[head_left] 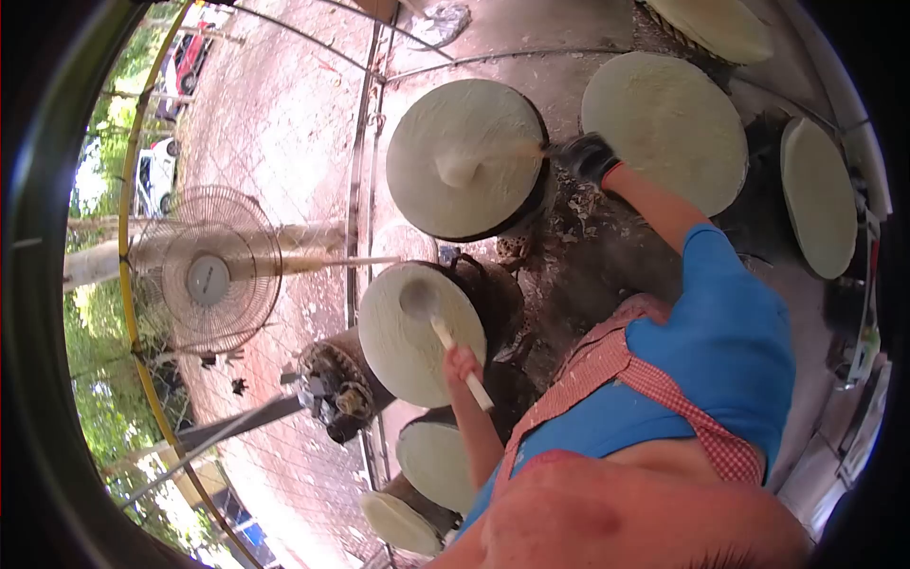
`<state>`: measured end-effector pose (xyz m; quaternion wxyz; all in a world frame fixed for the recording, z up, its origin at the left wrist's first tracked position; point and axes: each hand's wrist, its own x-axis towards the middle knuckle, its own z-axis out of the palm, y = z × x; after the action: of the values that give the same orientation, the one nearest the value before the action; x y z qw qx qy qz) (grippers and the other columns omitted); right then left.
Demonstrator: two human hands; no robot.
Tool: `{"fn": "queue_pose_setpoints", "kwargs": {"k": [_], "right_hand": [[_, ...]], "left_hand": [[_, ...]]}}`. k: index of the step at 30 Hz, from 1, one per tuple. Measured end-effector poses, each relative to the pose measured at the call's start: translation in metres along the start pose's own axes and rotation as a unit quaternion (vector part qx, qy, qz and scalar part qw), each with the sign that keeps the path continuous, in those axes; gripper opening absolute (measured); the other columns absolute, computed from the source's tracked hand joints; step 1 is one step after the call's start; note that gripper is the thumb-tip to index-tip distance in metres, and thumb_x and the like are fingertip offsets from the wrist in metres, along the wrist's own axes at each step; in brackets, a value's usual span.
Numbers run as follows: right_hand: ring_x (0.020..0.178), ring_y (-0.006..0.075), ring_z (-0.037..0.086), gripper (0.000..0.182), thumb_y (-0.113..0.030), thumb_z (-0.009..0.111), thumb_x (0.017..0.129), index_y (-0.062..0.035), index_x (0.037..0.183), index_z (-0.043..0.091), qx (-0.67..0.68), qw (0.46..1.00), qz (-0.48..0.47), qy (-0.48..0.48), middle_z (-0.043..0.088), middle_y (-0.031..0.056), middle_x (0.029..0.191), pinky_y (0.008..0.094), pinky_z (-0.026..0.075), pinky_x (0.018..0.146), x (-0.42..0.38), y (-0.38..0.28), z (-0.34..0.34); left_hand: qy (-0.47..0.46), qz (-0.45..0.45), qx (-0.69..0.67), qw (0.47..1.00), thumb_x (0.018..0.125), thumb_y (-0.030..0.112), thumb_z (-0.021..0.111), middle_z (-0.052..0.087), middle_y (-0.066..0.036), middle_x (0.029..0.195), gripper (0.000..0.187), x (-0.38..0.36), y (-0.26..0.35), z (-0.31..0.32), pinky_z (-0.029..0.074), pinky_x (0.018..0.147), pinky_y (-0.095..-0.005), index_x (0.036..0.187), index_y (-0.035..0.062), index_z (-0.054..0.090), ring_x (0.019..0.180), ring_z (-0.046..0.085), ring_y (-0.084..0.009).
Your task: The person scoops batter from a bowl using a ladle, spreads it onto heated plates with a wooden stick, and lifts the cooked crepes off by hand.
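Observation:
My left hand [460, 365], bare, is closed around the pale handle of a ladle [417, 299]. The ladle's round bowl is over a pale, coated round surface [403, 356]. My right hand [585, 158], in a dark glove, is closed on the handle of a second ladle [459, 169]. That ladle is blurred by motion, and its bowl lies over a larger pale round surface [455, 209]. Whether either bowl touches the coating is hard to tell.
More pale rounds are beside my right arm [664, 123] [820, 199] and by my left forearm [436, 465]. A standing fan [209, 278] is ahead. Near the smaller round is a burner-like metal part [332, 391]. Metal rails run across the front.

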<state>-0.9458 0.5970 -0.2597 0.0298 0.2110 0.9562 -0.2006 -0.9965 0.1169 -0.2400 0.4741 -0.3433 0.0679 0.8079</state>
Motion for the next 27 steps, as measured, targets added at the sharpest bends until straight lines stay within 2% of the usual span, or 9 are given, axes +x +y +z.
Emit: {"fn": "queue_pose_setpoints", "kwargs": {"k": [4, 7, 11, 13, 15, 19, 20, 23, 27], "right_hand": [[0.071, 0.0316, 0.058, 0.041, -0.043, 0.034, 0.084, -0.0117, 0.096, 0.057, 0.101, 0.981, 0.159, 0.041, 0.060, 0.0163, 0.075, 0.0440, 0.044, 0.059, -0.011, 0.005, 0.034], [0.067, 0.0319, 0.058, 0.033, -0.035, 0.037, 0.084, -0.0127, 0.097, 0.056, -0.049, 0.990, -0.012, 0.134, 0.059, 0.0150, 0.069, 0.0448, 0.043, 0.055, -0.038, -0.006, 0.031], [0.065, 0.0331, 0.058, 0.031, -0.028, 0.040, 0.082, -0.0168, 0.108, 0.053, 0.019, 0.987, 0.124, 0.098, 0.058, 0.0156, 0.072, 0.0461, 0.044, 0.058, -0.080, -0.010, 0.007], [0.064, 0.0324, 0.057, 0.031, -0.024, 0.044, 0.081, -0.0192, 0.110, 0.052, 0.019, 0.977, -0.021, 0.212, 0.059, 0.0125, 0.072, 0.0455, 0.044, 0.059, -0.093, -0.029, 0.045], [0.066, 0.0317, 0.057, 0.034, -0.021, 0.049, 0.078, -0.0178, 0.112, 0.052, -0.022, 0.993, 0.019, 0.117, 0.059, 0.0124, 0.073, 0.0448, 0.044, 0.060, -0.081, -0.036, 0.115], [0.059, 0.0307, 0.057, 0.029, -0.030, 0.047, 0.080, -0.0144, 0.103, 0.054, 0.056, 0.983, -0.016, 0.173, 0.059, 0.0124, 0.072, 0.0442, 0.043, 0.052, -0.134, -0.067, 0.063], [0.059, 0.0308, 0.057, 0.031, -0.032, 0.049, 0.079, -0.0137, 0.104, 0.054, 0.058, 0.972, -0.073, 0.214, 0.059, 0.0131, 0.075, 0.0439, 0.043, 0.053, -0.142, -0.067, 0.057], [0.061, 0.0308, 0.057, 0.032, -0.033, 0.050, 0.078, -0.0134, 0.103, 0.054, 0.068, 0.955, -0.080, 0.279, 0.059, 0.0138, 0.075, 0.0433, 0.043, 0.053, -0.159, -0.070, 0.045], [0.062, 0.0308, 0.057, 0.033, -0.033, 0.051, 0.078, -0.0131, 0.103, 0.054, 0.075, 0.951, -0.021, 0.298, 0.059, 0.0146, 0.077, 0.0427, 0.043, 0.054, -0.209, -0.075, 0.062]], "left_hand": [[-0.022, 0.001, 0.076, 0.997, 0.086, 0.018, 0.043, 0.028, 0.003, 0.045, 0.030, 0.057, -0.001, 0.067, 0.022, 0.027, -0.0187, 0.059, 0.0114, 0.032, 0.031, 0.025, -0.0062], [-0.040, -0.023, 0.109, 0.993, 0.085, 0.012, 0.042, 0.027, 0.003, 0.047, 0.031, 0.112, 0.007, 0.097, 0.021, 0.027, -0.0190, 0.057, 0.0117, 0.030, 0.033, 0.025, -0.0058], [0.038, 0.057, 0.178, 0.982, 0.082, 0.006, 0.042, 0.025, 0.003, 0.049, 0.018, 0.164, -0.016, 0.126, 0.022, 0.029, -0.0197, 0.069, 0.0115, 0.030, 0.035, 0.027, -0.0073], [0.050, 0.179, 0.300, 0.936, 0.079, 0.002, 0.044, 0.028, -0.001, 0.054, 0.020, 0.189, -0.046, 0.135, 0.024, 0.030, -0.0199, 0.081, 0.0150, 0.028, 0.036, 0.027, -0.0078], [0.044, 0.154, 0.305, 0.939, 0.080, 0.004, 0.044, 0.027, 0.001, 0.052, 0.018, 0.216, -0.061, 0.134, 0.026, 0.030, -0.0217, 0.077, 0.0130, 0.029, 0.036, 0.026, -0.0074], [-0.144, -0.219, -0.015, 0.965, 0.087, 0.022, 0.043, 0.028, 0.001, 0.043, 0.033, 0.123, -0.056, 0.124, 0.024, 0.030, -0.0214, 0.057, 0.0115, 0.034, 0.030, 0.023, -0.0084], [-0.213, -0.037, 0.199, 0.956, 0.088, 0.023, 0.042, 0.027, 0.001, 0.045, 0.032, 0.102, -0.046, 0.084, 0.024, 0.030, -0.0215, 0.059, 0.0121, 0.035, 0.031, 0.023, -0.0081], [-0.114, 0.005, 0.238, 0.964, 0.089, 0.024, 0.040, 0.026, 0.002, 0.047, 0.031, 0.050, -0.067, 0.032, 0.024, 0.030, -0.0214, 0.061, 0.0133, 0.035, 0.032, 0.023, -0.0080], [-0.078, -0.235, -0.004, 0.969, 0.090, 0.030, 0.039, 0.024, 0.001, 0.048, 0.036, 0.042, -0.089, 0.046, 0.025, 0.033, -0.0219, 0.062, 0.0084, 0.033, 0.037, 0.027, -0.0074]]}}
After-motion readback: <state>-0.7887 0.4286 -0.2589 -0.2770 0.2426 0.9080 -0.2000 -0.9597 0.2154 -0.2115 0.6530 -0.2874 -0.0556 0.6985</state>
